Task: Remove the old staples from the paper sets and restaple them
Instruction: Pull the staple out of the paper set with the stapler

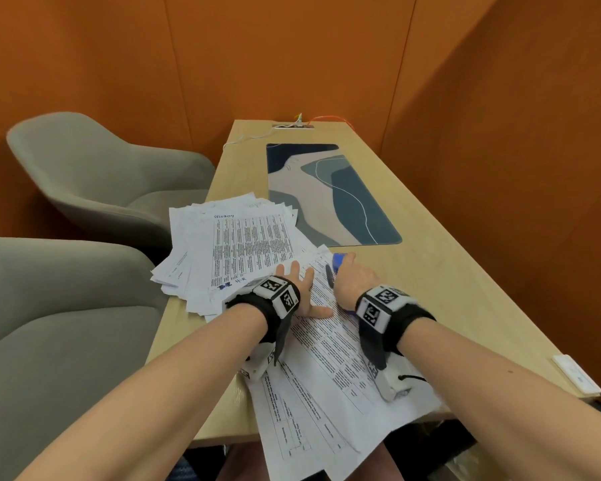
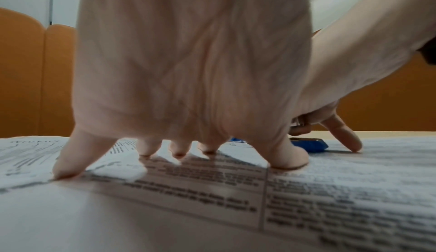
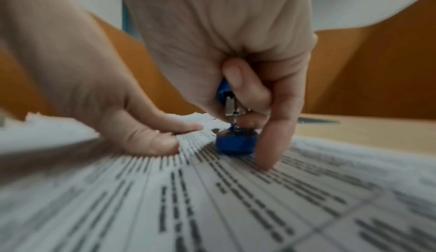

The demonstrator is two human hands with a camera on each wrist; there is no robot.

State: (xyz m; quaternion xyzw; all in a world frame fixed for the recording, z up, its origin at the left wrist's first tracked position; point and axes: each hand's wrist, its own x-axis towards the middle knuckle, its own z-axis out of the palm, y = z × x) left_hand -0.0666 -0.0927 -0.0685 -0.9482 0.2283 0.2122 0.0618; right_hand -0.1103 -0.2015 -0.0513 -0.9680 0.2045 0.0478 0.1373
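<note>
The left hand (image 1: 301, 289) lies flat with fingers spread, pressing the paper set (image 1: 327, 369) onto the table (image 1: 431, 272). The right hand (image 1: 353, 279) grips a blue stapler (image 3: 235, 142) at the set's top corner. More papers (image 1: 236, 244) lie piled just beyond, to the left.

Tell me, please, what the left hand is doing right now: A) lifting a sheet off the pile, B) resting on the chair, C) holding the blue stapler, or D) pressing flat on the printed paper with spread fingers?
D: the left hand lies spread on the paper, fingertips down on the print, while the right hand grips the blue stapler.
</note>
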